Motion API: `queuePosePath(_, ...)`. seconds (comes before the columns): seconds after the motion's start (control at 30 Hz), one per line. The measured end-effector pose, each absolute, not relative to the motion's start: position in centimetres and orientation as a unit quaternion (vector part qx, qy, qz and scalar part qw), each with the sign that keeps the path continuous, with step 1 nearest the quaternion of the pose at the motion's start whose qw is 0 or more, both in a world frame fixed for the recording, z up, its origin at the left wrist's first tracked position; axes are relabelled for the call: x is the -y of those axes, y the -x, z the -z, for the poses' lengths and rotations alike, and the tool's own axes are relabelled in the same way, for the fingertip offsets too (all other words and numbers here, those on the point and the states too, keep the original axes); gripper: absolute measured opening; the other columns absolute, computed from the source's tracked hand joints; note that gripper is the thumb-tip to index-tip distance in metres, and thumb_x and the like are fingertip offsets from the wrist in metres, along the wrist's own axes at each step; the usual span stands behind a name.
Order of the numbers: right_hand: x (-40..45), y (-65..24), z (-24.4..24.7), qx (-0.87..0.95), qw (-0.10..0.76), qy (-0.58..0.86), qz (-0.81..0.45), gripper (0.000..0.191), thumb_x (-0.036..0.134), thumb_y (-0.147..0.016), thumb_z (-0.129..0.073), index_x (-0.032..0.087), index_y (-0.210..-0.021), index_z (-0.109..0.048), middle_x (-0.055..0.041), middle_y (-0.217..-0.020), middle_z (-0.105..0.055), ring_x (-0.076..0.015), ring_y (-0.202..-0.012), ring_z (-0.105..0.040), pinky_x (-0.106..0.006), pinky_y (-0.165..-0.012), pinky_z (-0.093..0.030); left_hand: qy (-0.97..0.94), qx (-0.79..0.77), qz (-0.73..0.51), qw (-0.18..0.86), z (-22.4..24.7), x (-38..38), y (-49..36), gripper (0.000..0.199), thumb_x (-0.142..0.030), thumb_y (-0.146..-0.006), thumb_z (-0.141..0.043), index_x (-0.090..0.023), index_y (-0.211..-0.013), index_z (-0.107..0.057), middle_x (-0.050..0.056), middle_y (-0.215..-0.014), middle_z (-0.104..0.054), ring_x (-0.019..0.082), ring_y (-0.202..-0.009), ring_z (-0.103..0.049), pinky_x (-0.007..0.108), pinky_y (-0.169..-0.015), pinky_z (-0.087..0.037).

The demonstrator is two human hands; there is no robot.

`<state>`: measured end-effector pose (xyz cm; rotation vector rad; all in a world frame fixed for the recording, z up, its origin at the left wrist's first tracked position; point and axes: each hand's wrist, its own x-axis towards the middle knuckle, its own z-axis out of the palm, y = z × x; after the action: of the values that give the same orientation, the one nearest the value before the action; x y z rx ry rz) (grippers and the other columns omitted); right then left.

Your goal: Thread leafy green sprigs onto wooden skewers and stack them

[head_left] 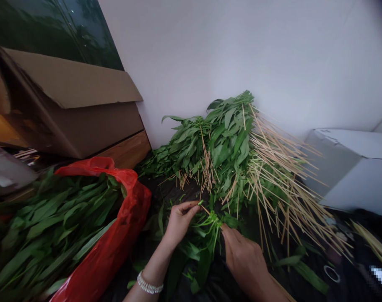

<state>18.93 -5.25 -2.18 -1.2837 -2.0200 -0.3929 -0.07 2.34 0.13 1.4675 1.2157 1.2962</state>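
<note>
In the middle foreground, my left hand (182, 221) is closed, pinching a small green stem end (200, 202) between thumb and fingers. Just beside it shows the tip of a thin wooden skewer (205, 209). Green stems with long leaves (212, 220) are bunched along this skewer, the leaves hanging below. My right hand (243, 251) is closed around the skewer behind the bunch; a length of pale stick emerges near its wrist at the lower right. The right fingertips are partly hidden by the hand itself.
A red plastic bag (136, 201) full of loose leafy greens (61, 226) lies at left. Skewered greens (231, 130) with projecting sticks (281, 167) are piled against the wall. An open cardboard box (93, 126) stands left, a white box (357, 167) right. Black sheeting covers the work surface.
</note>
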Motion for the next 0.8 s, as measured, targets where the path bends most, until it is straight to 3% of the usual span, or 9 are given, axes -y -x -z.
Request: queuePosePath(0.8,5.29,-19.02,2.36,0.785,0.338,0.502,0.135,0.035,0.006,-0.089,-0.034,0.01,-0.104,-0.065,-0.0067,-0.079,-0.072,-0.0156,-0.054,-0.067,-0.024,-0.05,-0.05,-0.602,-0.477,-0.503,0.397,-0.2,-2.19,0.0,0.019,-0.031,-0.076,-0.07,-0.017,-0.087,-0.078,0.005,-0.088,-0.078,0.024,-0.085,-0.072,0.031,-0.081,-0.057)
